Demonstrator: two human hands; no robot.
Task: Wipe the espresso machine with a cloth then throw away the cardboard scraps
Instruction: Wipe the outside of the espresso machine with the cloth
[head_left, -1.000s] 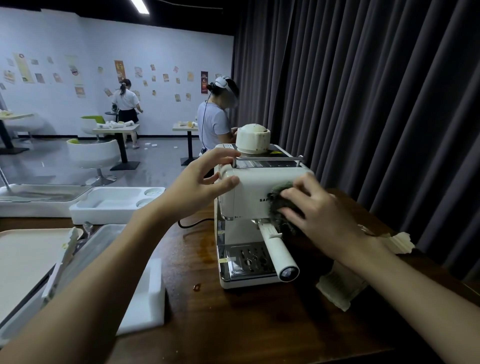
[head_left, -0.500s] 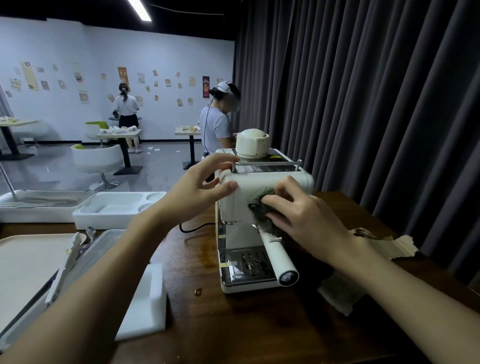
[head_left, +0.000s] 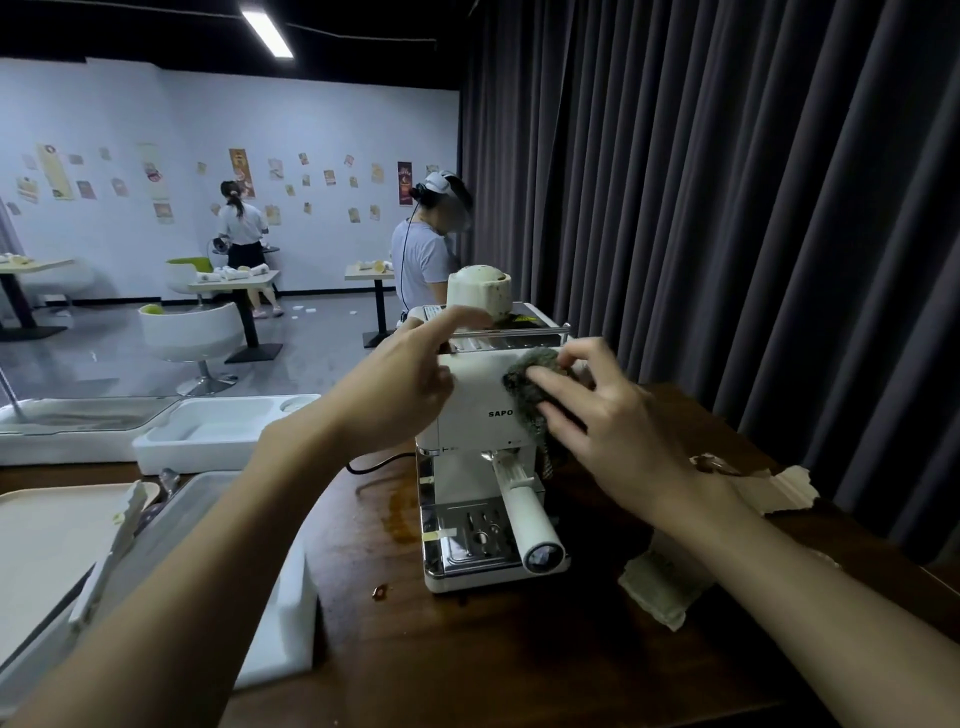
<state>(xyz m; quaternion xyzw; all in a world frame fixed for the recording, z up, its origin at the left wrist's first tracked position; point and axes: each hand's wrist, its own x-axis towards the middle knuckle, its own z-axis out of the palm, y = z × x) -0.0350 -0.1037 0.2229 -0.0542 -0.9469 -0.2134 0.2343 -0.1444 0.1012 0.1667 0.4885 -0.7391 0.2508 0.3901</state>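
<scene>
Grey cloth (head_left: 525, 367) under splayed right hand (head_left: 613, 434)

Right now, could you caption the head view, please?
Right hand presses cloth on espresso machine; left hand rests on it.

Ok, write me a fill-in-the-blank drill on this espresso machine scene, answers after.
The right hand presses a dark ____ against the espresso machine.
A stained white cup stands on ____ of the machine.
The cardboard scraps lie on the table to the ____ of the machine.
Missing: cloth; top; right.
</scene>
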